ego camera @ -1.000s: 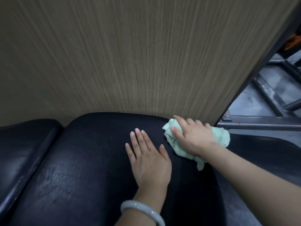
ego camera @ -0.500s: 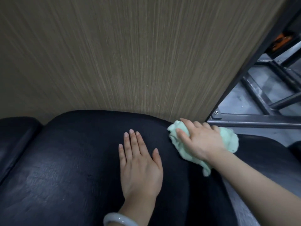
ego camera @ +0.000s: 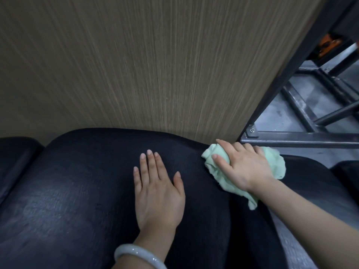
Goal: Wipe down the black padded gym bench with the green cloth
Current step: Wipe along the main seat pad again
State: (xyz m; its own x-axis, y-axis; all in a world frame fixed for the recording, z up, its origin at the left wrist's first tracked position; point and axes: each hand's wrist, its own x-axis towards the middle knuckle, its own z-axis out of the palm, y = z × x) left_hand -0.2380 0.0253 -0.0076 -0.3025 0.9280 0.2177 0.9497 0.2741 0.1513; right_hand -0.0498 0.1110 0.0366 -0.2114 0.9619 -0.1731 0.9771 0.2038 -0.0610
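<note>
The black padded bench fills the lower half of the head view, its far edge against a wooden panel. My left hand lies flat and open on the middle of the pad, fingers together, a pale bangle on the wrist. My right hand presses a crumpled pale green cloth onto the pad's far right corner, fingers curled over it. Cloth shows on both sides of the hand and trails toward my forearm.
A brown wood-grain panel rises straight behind the bench. A dark metal frame with bars stands to the right over a grey floor. Separate black pads sit at the far left and far right.
My right hand has slid the cloth to the right along the pad's far edge, toward the metal frame. My left hand stays flat on the pad.
</note>
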